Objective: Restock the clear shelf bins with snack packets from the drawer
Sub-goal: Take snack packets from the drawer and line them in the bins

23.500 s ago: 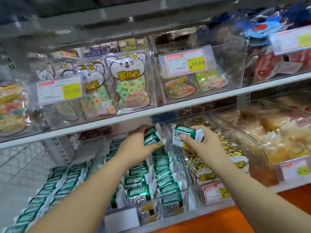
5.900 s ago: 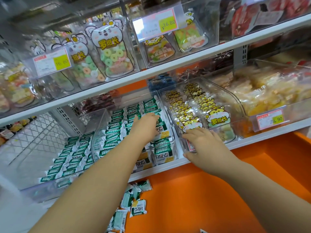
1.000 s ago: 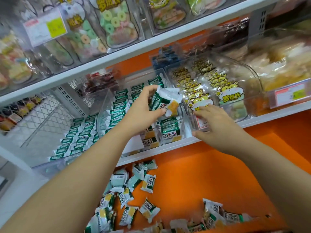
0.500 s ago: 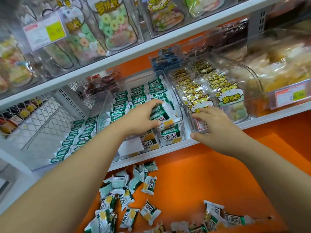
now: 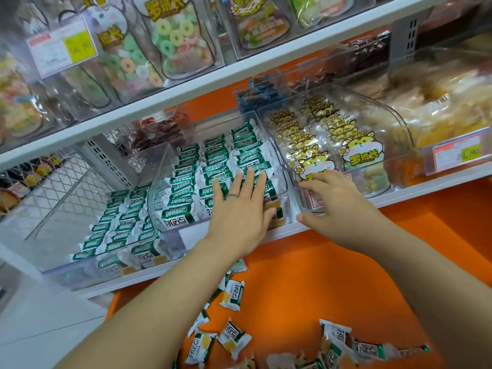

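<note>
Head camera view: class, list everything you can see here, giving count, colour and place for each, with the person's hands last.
binned packets: many, green-and-white, in rows in two clear bins, lower shelf
loose packets: several, green-and-white, scattered in orange drawer
hamster bags: many, yellow, in right-hand bin
ring-candy bags: several, pastel, upper shelf
price tags: at least two, pink-and-yellow, bin fronts
left hand: one, flat on binned packets
right hand: one, touching right-hand bin front

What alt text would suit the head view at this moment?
A person's left hand lies flat, fingers straight, on rows of green snack packets in a clear shelf bin, while the right hand rests on the front of the neighbouring bin of yellow cartoon pouches. More green packets lie loose in the orange drawer below.
</note>
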Available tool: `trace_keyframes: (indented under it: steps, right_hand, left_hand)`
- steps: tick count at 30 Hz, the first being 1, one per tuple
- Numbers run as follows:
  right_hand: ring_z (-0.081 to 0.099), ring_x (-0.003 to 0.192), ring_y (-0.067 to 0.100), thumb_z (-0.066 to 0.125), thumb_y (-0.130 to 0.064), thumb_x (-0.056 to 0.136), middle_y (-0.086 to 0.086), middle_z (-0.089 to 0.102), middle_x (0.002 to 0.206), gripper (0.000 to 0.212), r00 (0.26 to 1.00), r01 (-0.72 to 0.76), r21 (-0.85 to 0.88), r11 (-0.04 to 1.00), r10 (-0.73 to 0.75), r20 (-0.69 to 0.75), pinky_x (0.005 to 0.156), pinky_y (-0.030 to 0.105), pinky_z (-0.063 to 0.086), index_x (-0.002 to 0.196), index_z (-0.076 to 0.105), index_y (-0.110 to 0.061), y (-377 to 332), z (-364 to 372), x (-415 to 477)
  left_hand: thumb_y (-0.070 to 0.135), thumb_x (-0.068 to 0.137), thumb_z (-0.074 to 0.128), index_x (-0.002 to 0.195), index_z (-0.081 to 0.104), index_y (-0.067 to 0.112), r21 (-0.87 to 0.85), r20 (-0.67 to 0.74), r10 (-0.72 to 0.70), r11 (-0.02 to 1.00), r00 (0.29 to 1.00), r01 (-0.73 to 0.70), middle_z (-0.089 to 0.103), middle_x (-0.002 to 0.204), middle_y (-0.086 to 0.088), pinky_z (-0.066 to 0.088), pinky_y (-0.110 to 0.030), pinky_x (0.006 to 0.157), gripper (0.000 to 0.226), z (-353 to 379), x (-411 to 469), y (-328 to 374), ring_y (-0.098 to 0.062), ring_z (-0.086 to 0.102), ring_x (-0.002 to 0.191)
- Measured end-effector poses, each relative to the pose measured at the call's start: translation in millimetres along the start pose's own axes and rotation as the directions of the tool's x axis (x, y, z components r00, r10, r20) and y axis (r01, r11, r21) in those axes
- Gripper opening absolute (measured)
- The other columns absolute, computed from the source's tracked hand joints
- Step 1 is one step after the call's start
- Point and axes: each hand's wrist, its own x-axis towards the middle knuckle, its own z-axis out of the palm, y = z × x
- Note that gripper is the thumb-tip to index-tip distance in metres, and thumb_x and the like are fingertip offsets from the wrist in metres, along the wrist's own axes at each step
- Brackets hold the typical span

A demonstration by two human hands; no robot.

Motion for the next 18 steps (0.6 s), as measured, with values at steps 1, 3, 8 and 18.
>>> trace_keyframes:
  steps: [1,3,8,18]
  right_hand:
    - [0.011,0.142,0.015,0.062,-0.041,0.088,0.000,0.028,0.150,0.064,1.000,-0.003,0.000,1.000,0.003,-0.005,0.113,0.035,0.021,0.144,0.037,-0.024,-0.5,1.0,-0.1]
    - [0.008,0.144,0.016,0.061,-0.041,0.088,0.000,0.026,0.151,0.065,1.000,-0.011,-0.001,1.000,0.011,-0.012,0.114,0.038,0.021,0.145,0.035,-0.025,-1.3,3.2,-0.2]
    - [0.001,0.145,0.019,0.058,-0.042,0.090,-0.001,0.025,0.153,0.065,1.000,-0.014,-0.041,0.999,0.013,-0.014,0.116,0.035,0.012,0.146,0.031,-0.026,-3.7,7.0,-1.0]
    - [0.059,0.099,0.022,0.071,-0.019,0.082,-0.002,0.064,0.105,0.026,0.948,0.206,-0.028,0.978,-0.206,-0.242,0.076,0.034,0.050,0.107,0.067,-0.020,-25.0,50.9,-24.2]
  left_hand:
    - [0.053,0.099,0.018,0.151,-0.011,0.020,0.008,0.011,-0.010,1.000,1.000,0.010,-0.008,0.160,-0.004,-0.006,-0.056,0.114,0.068,1.6,2.0,0.4,-0.025,-0.003,0.148]
    - [0.056,0.098,0.019,0.151,-0.012,0.020,0.000,0.035,-0.019,1.000,0.999,0.019,-0.009,0.160,-0.005,-0.005,-0.057,0.115,0.071,2.2,8.9,-0.1,-0.027,-0.003,0.147]
    - [0.061,0.096,0.020,0.151,-0.013,0.022,-0.031,0.063,-0.009,0.999,0.998,0.011,-0.009,0.160,-0.005,-0.004,-0.056,0.115,0.075,1.0,19.5,0.7,-0.029,-0.003,0.147]
    - [0.032,0.090,0.043,0.130,0.053,0.020,-0.348,-0.520,-0.006,0.915,0.854,-0.205,0.054,0.131,0.004,0.026,-0.038,0.109,0.043,29.1,-38.6,-5.9,-0.015,0.047,0.122]
